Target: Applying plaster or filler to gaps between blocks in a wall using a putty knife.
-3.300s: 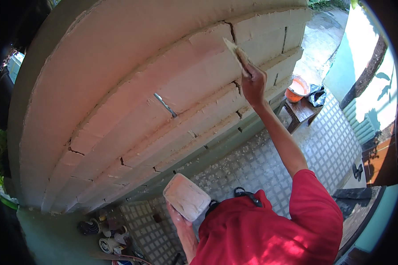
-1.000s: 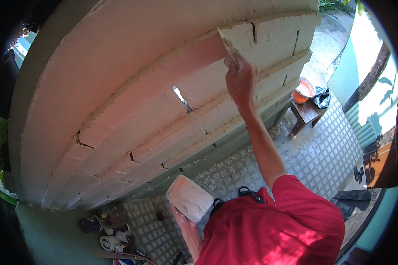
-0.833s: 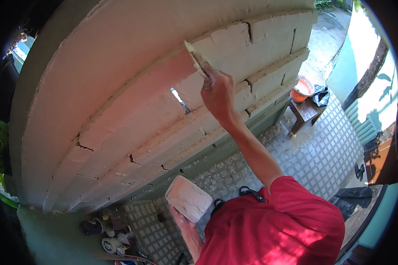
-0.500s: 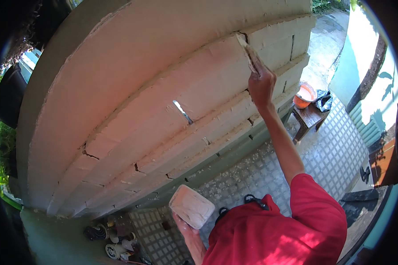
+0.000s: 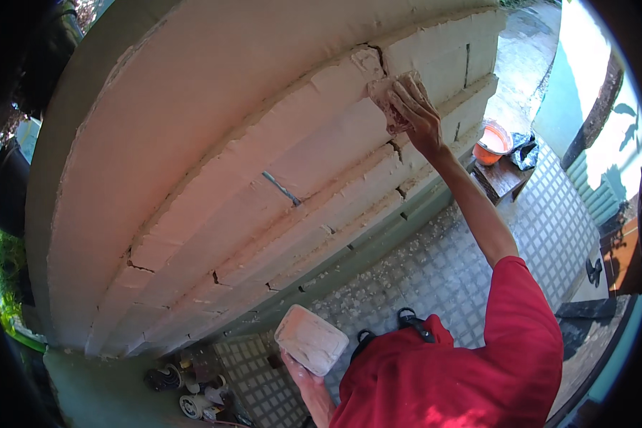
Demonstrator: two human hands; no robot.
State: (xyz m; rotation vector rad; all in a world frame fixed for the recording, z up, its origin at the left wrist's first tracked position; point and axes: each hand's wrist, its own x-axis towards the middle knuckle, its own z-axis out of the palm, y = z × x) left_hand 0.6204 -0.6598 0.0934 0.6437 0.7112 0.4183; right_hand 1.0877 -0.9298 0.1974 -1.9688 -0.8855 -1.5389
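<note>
My right hand (image 5: 412, 107) presses a flat scraper (image 5: 382, 104), smeared with pale plaster, against the wall of light blocks (image 5: 299, 114). Its fingers lie over the back of the blade. Just above it, a fresh plaster patch (image 5: 367, 63) sits beside a dark vertical gap (image 5: 379, 60) between two blocks. Low and close to my body, my left hand (image 5: 301, 369) supports a shallow rectangular tub (image 5: 284, 322) from below. Pale plaster coats the tub; its underside and some of my left fingers are hidden.
An orange bucket (image 5: 492, 143) and a black plastic bag (image 5: 525, 151) rest on a wooden stool (image 5: 503, 178) at the right. Several open slits run through the wall, one being a long gap (image 5: 282, 189). Containers (image 5: 192, 405) stand lower left on the tiled floor.
My right hand has turned the scraper from upright at the gap to flat on the wall, slightly lower. A plaster patch now shows beside the gap. The left hand with the tub has hardly moved.
</note>
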